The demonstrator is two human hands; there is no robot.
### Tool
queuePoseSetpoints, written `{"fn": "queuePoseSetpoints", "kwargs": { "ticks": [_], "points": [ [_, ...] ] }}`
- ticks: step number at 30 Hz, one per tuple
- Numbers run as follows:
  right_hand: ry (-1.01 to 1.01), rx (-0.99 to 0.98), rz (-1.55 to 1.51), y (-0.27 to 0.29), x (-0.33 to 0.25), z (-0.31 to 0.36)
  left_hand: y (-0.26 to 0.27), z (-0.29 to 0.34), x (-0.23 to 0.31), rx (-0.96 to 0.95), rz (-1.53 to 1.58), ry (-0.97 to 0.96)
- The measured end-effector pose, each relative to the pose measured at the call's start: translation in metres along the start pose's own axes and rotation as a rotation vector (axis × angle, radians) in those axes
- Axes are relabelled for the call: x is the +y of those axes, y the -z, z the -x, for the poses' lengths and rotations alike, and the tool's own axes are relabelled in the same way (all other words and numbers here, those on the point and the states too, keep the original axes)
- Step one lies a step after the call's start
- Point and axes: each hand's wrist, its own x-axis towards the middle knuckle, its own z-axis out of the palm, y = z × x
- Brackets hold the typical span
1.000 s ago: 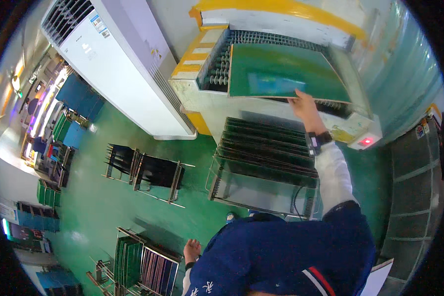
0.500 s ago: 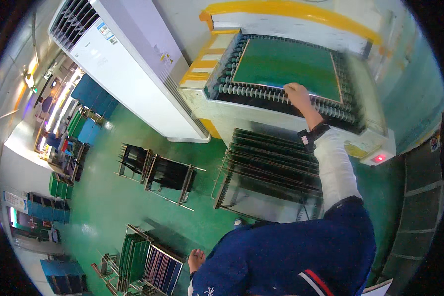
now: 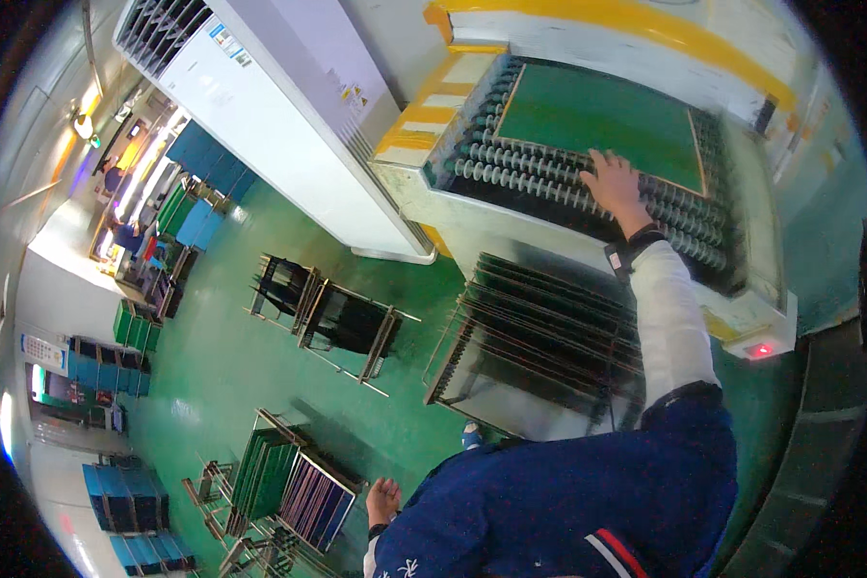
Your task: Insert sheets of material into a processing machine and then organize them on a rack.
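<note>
A flat green circuit-board panel (image 3: 602, 120) with thin copper-coloured edges lies on the grey disc rollers (image 3: 525, 173) of a conveyor. My right hand (image 3: 614, 188) is open over the rollers, fingers spread, the fingertips at the panel's near edge; whether they touch it I cannot tell. Low in front of my body, my left hand (image 3: 383, 501) hangs with loosely bent fingers and nothing seen in it. Beside it stands a rack (image 3: 313, 506) of upright green and dark panels.
Below the conveyor's pale housing (image 3: 511, 226) stands a slotted rack (image 3: 539, 337) with dark dividers. A tall white air conditioner (image 3: 299, 144) stands to its left. Smaller black racks (image 3: 342, 323) sit on the green floor. Blue and green crates line the far left, with people beyond.
The panel has moved farther onto the conveyor, baring more rollers at the near side. My right hand has gone from pinching its near edge to spread fingers. The view has shifted slightly.
</note>
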Motion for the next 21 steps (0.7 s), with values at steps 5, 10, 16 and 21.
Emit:
{"fn": "queuePoseSetpoints", "kwargs": {
  "ticks": [5, 10, 16, 21],
  "points": [
    [-0.016, 0.003, 0.013, -0.011, 0.003, -0.029, 0.049, -0.023, -0.023, -0.213, -0.413, -0.219],
    [-0.05, -0.026, 0.038, -0.007, 0.009, -0.049, 0.029, 0.008, -0.017, -0.024, 0.081, -0.047],
    [-0.04, -0.023, -0.007, -0.029, 0.034, -0.068, 0.06, -0.014, -0.039, -0.024, -0.167, -0.156],
    [-0.02, -0.028, -0.004, -0.036, 0.032, -0.061, 0.07, -0.014, -0.042, -0.117, -0.278, -0.278]
  ]
}}
